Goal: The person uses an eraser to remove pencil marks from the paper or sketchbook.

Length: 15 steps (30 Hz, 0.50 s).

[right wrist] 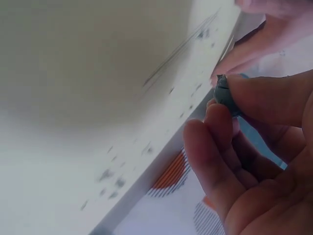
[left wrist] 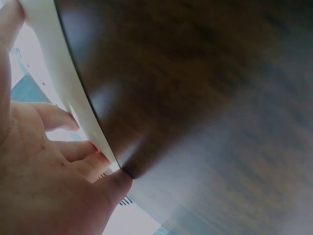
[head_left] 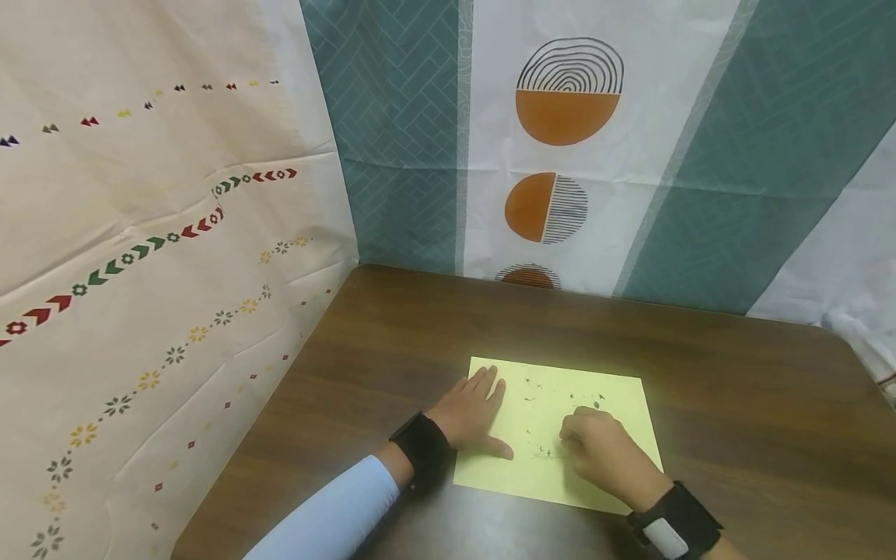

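Observation:
A sheet of pale yellow paper (head_left: 511, 476) lies on the brown table. My left hand (head_left: 465, 414) rests spread on its left side, thumb out over the sheet and fingers toward the top edge. In the left wrist view the fingertips (left wrist: 120, 182) press at the paper's edge. Over the right half of the sheet, my right hand (head_left: 603, 451) pinches a small dark grey-green lump (right wrist: 225, 95) between thumb and fingers; its exact kind does not show. Dark flecks (right wrist: 117, 182) are scattered on the paper, and thin grey lines (right wrist: 181, 51) run across part of it.
The wooden table (head_left: 413, 327) reaches back to a teal and white curtain (head_left: 402, 101) with orange half-circles. A cream embroidered cloth (head_left: 175, 257) hangs along the left side. Black bands (head_left: 423, 447) are strapped round both wrists.

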Motion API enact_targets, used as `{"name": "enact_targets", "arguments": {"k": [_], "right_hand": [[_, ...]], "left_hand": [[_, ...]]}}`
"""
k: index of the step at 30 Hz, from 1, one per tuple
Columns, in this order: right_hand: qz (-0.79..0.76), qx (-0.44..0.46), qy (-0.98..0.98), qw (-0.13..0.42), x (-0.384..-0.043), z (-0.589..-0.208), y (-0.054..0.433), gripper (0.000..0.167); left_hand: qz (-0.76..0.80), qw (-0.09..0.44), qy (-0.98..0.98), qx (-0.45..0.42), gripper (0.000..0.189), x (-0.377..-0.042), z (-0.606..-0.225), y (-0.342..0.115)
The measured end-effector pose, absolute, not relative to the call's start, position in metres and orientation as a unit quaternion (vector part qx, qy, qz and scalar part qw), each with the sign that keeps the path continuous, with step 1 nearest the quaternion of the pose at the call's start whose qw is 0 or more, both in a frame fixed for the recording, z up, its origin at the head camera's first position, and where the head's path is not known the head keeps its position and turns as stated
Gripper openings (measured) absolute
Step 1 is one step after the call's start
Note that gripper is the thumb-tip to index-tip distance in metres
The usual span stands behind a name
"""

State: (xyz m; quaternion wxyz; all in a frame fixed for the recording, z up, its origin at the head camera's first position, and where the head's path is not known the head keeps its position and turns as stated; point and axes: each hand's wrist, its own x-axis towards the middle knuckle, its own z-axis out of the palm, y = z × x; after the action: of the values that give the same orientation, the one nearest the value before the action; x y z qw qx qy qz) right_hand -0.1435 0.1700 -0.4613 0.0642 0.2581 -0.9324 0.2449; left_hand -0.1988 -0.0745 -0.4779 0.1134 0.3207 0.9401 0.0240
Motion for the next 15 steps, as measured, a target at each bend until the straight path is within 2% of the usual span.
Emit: {"name": "enact_targets", "arguments": {"k": [15], "right_hand": [[0.26,0.339,-0.903,0.048,-0.151,-0.47,0.124,0.028]], "left_hand": [[0.011,0.102,0.94,0.326,0.113,-0.2,-0.48,-0.076]]}}
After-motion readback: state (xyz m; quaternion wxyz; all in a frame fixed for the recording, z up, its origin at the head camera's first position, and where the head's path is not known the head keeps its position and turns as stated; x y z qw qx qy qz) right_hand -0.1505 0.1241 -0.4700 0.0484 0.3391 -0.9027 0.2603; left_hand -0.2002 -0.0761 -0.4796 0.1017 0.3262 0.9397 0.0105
